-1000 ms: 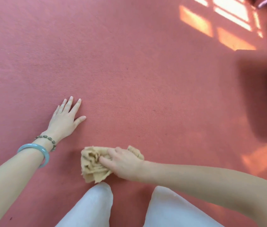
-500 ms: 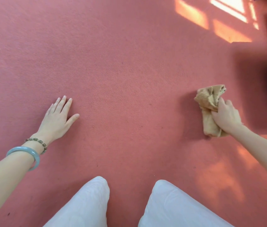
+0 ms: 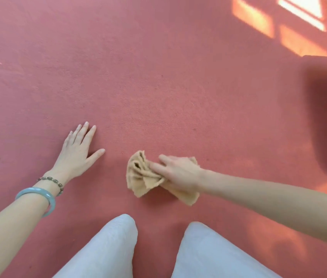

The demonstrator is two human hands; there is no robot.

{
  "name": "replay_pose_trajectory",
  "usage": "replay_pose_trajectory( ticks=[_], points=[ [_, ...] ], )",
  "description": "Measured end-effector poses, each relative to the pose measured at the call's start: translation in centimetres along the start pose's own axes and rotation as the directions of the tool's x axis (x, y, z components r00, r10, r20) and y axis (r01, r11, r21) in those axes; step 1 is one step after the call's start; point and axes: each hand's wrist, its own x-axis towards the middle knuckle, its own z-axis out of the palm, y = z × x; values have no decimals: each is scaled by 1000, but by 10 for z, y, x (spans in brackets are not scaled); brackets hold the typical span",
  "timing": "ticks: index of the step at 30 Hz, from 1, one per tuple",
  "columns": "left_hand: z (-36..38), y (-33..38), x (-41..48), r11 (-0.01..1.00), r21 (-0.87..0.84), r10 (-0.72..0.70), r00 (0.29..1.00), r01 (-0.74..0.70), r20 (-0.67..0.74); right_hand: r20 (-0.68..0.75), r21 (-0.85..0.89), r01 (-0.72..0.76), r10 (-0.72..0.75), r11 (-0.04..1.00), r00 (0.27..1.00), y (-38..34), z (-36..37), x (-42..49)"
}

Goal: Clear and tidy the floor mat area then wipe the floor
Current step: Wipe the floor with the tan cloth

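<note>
A crumpled tan cloth (image 3: 140,175) lies on the red floor (image 3: 158,77) just ahead of the white-trousered knees (image 3: 108,247). It is bunched under the right hand (image 3: 178,173), whose straight fingers press it down; the thumb is hidden. The left hand (image 3: 76,155) rests flat and open on the floor nearby, clear of the cloth, with a pale green bangle (image 3: 38,194) and a bead bracelet (image 3: 51,179) at its wrist.
</note>
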Motion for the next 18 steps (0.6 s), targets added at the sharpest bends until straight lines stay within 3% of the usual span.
replay_pose_trajectory(
  ticks=[3,6,9,13,18],
  points=[
    [4,-6,-15,999,31,13,1000,-13,16,-191,-29,-282,271,959,943,79,-45,7],
    [5,-6,-20,999,38,-3,1000,3,9,-344,13,-561,530,828,775,141,-81,0],
    [10,1,-19,999,19,-45,999,45,-27,-370,49,-666,633,744,680,161,-100,0],
    [7,12,-20,993,-50,-103,995,102,-15,-389,150,-560,569,815,724,136,-113,23],
    [-36,12,-25,990,-105,-101,995,99,-9,-329,148,-368,397,918,857,86,-136,58]
  ],
)
